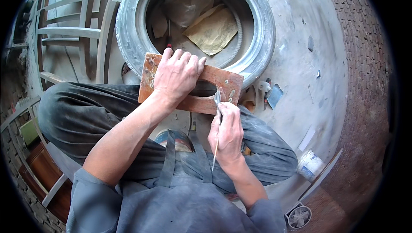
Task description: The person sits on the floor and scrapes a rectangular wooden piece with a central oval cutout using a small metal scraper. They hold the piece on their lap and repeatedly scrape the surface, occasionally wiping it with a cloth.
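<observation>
A reddish-brown wooden board (197, 105) with an oval opening lies tilted above my lap, against the near rim of a tire. My left hand (177, 72) is closed over its upper left part, fingers curled around the far edge. My right hand (227, 128) pinches a thin stick (216, 149). A grey, flat piece (217, 98) sits at the stick's upper end, at the right end of the oval opening; whether it is sandpaper or a blade I cannot make out. Pale round spots mark the board's face near both ends.
The dusty tire (262, 31) lies flat in front of me, holding a yellowish sandpaper sheet (212, 31) and a red-handled screwdriver (169, 40). Wooden chair frames (71, 31) stand left. Right are a white glue bottle (264, 86), a blue scrap (274, 96) and a white tub (310, 165).
</observation>
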Action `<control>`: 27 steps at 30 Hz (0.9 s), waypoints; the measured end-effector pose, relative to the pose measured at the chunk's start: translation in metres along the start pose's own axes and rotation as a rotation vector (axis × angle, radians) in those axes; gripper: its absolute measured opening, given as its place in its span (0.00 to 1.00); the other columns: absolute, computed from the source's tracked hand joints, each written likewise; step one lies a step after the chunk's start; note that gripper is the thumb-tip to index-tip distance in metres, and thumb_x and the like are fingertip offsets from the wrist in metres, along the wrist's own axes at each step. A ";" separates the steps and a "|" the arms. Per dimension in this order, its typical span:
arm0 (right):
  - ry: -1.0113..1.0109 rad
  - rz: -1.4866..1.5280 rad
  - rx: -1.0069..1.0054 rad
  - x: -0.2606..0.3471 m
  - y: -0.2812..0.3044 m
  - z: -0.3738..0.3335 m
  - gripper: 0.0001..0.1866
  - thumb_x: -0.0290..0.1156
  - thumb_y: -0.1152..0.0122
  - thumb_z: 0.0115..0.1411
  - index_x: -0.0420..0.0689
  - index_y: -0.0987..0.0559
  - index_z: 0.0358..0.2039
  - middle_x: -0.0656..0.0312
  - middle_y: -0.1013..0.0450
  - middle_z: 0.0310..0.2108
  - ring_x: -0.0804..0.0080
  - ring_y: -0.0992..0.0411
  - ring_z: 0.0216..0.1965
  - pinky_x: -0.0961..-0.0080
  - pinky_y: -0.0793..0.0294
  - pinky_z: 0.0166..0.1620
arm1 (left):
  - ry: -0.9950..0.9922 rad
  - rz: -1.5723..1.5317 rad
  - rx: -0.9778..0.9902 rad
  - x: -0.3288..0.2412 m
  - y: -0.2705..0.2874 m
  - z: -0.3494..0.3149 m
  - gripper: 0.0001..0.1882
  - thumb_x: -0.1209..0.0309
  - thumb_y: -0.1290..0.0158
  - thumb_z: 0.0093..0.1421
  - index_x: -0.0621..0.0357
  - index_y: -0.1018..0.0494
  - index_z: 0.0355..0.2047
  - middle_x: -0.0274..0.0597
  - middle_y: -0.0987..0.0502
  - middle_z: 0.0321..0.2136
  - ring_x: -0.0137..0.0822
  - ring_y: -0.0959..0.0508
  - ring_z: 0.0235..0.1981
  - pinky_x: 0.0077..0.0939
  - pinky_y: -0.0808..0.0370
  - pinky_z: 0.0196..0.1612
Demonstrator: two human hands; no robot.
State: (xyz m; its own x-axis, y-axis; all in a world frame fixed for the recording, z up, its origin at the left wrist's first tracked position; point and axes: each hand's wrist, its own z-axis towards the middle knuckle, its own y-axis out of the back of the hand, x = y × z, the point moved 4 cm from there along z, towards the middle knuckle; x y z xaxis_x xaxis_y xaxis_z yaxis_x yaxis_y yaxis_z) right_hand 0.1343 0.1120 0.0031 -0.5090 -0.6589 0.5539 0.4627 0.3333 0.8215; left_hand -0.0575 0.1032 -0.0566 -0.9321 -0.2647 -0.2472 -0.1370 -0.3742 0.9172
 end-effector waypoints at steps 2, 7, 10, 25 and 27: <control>0.020 0.023 -0.062 -0.007 0.001 -0.002 0.18 0.13 0.38 0.61 0.31 0.25 0.52 0.42 0.26 0.49 0.43 0.22 0.49 0.54 0.19 0.53 | -0.008 -0.005 -0.006 0.000 -0.001 0.000 0.16 0.62 0.44 0.73 0.53 0.25 0.27 0.39 0.21 0.27 0.40 0.22 0.35 0.39 0.28 0.46; -0.065 0.085 -0.249 -0.028 0.029 -0.009 0.10 0.24 0.41 0.71 0.35 0.23 0.50 0.49 0.22 0.44 0.56 0.20 0.44 0.62 0.19 0.48 | -0.023 0.004 0.014 -0.002 0.003 0.002 0.15 0.62 0.43 0.72 0.53 0.24 0.27 0.39 0.21 0.28 0.41 0.21 0.35 0.40 0.29 0.46; -0.523 0.549 -0.191 -0.076 0.039 -0.030 0.11 0.37 0.43 0.77 0.41 0.23 0.47 0.64 0.25 0.35 0.77 0.29 0.38 0.75 0.26 0.43 | -0.061 -0.053 0.039 -0.006 0.005 0.006 0.15 0.61 0.41 0.70 0.55 0.23 0.29 0.40 0.20 0.28 0.41 0.21 0.36 0.40 0.29 0.46; -0.716 1.517 -0.439 -0.089 -0.020 -0.030 0.12 0.38 0.41 0.77 0.44 0.24 0.52 0.70 0.28 0.46 0.87 0.33 0.45 0.85 0.33 0.48 | -0.105 -0.170 0.260 -0.048 -0.003 0.010 0.39 0.38 0.35 0.58 0.60 0.22 0.54 0.45 0.20 0.47 0.47 0.23 0.52 0.47 0.38 0.64; -0.709 1.573 -0.445 -0.092 -0.026 -0.029 0.12 0.38 0.40 0.77 0.44 0.25 0.53 0.70 0.28 0.47 0.86 0.32 0.46 0.85 0.32 0.49 | -0.117 -0.200 0.254 -0.038 -0.006 0.013 0.34 0.42 0.36 0.62 0.60 0.22 0.53 0.45 0.19 0.45 0.47 0.22 0.50 0.44 0.36 0.64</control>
State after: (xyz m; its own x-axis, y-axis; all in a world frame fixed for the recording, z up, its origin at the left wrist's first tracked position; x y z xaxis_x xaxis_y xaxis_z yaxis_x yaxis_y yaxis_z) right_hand 0.1902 0.1446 -0.0728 0.4344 0.4989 0.7499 0.8553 0.0324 -0.5171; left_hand -0.0260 0.1269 -0.0489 -0.9084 -0.0992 -0.4061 -0.3865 -0.1711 0.9063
